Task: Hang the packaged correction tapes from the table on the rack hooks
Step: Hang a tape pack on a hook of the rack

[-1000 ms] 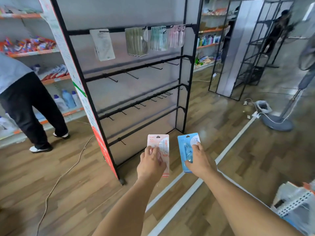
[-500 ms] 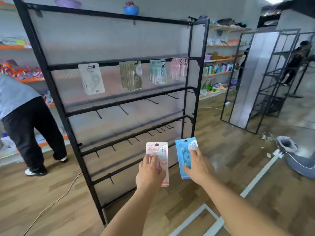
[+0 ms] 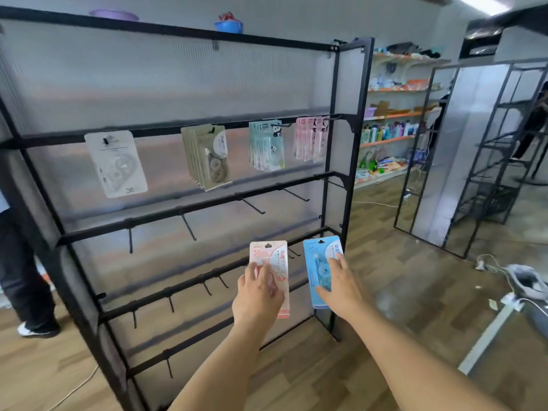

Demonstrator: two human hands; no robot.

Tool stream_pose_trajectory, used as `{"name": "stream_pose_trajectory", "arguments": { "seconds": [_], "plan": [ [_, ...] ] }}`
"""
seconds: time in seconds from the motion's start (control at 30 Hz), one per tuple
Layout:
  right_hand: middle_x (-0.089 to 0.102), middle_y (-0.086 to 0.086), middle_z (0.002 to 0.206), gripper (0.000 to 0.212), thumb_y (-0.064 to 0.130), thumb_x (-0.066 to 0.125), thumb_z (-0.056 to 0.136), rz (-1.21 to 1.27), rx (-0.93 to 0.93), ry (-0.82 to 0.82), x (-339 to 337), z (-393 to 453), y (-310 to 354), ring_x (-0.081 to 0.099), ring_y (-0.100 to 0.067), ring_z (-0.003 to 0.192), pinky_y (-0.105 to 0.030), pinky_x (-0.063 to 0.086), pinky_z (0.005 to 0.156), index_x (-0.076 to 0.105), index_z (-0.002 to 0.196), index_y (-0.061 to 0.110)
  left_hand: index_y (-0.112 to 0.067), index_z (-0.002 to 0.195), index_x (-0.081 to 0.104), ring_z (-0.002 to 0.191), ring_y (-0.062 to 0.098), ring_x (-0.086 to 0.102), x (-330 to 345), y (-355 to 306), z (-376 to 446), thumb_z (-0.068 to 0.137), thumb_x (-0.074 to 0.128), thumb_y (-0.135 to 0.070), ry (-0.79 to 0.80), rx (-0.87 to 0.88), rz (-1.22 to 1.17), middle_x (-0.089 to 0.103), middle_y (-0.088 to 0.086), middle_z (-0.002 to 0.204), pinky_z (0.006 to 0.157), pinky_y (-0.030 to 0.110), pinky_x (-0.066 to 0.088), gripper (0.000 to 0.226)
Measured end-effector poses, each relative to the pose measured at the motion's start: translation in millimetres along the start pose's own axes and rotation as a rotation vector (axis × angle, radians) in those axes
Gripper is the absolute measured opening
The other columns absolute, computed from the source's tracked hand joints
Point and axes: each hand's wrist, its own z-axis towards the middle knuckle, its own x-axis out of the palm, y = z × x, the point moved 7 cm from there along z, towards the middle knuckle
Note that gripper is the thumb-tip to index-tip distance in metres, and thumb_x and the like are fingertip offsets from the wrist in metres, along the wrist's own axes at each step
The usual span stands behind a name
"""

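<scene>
rack (image 3: pixel 189 209) now fills most of the view, w/ its top bar and the purple bowl (image 3: pixel 114 15) and blue bowl (image 3: pixel 228 26) above visible; a sec ago only the lower part showed at an angle, so the person has stepped in and squared up to it. both pkgs are held higher and nearer the bars than before.

left hand (image 3: pixel 258 295) grips the pink correction tape pkg (image 3: pixel 271 259), fingers curled round its lower half, card upright. right hand (image 3: pixel 338 284) grips the blue correction tape pkg (image 3: pixel 318 262) the same way, just beside the pink one, not touching. both cards sit in front of the third bar, near its short hooks (image 3: pixel 221 281).

top used row already carries four lots: white pkg (image 3: pixel 117 164), beige stack (image 3: pixel 209 157), green stack (image 3: pixel 267 145), pink stack (image 3: pixel 311 139). second row hooks (image 3: pixel 188 226) are bare.

judgement: carry leg is about done, hanging comes next; each card's hole at the top edge needs lining up w/ a hook tip. which hook is meant, can't tell yet. another person's leg (image 3: pixel 20 271) stands at the left edge, well apart.
</scene>
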Motion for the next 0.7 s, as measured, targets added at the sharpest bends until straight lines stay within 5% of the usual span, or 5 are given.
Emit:
{"name": "stream_pose_trajectory", "arguments": {
  "seconds": [0.43, 0.7],
  "plan": [
    [0.017, 0.001, 0.157, 0.061, 0.044, 0.052, 0.095, -0.073, 0.023, -0.017, 3, 136, -55, 0.051, -0.023, 0.119, -0.032, 0.049, 0.080, 0.027, 0.143, 0.018, -0.024, 0.148, 0.022, 0.135, 0.023, 0.030, 65, -35, 117, 0.099, 0.042, -0.040, 0.068, -0.016, 0.020, 0.024, -0.002, 0.151, 0.093, 0.040, 0.052, 0.055],
    [0.015, -0.002, 0.160, 0.069, 0.044, 0.052, 0.095, -0.029, -0.067, -0.007, -12, 221, -136, 0.052, -0.025, 0.118, -0.032, 0.047, 0.085, 0.020, 0.150, 0.016, -0.025, 0.149, 0.021, 0.135, 0.024, 0.031, 124, -105, 173, 0.100, 0.037, -0.043, 0.017, -0.102, 0.030, 0.023, -0.002, 0.153, 0.094, 0.039, 0.050, 0.054]
  ]
}}
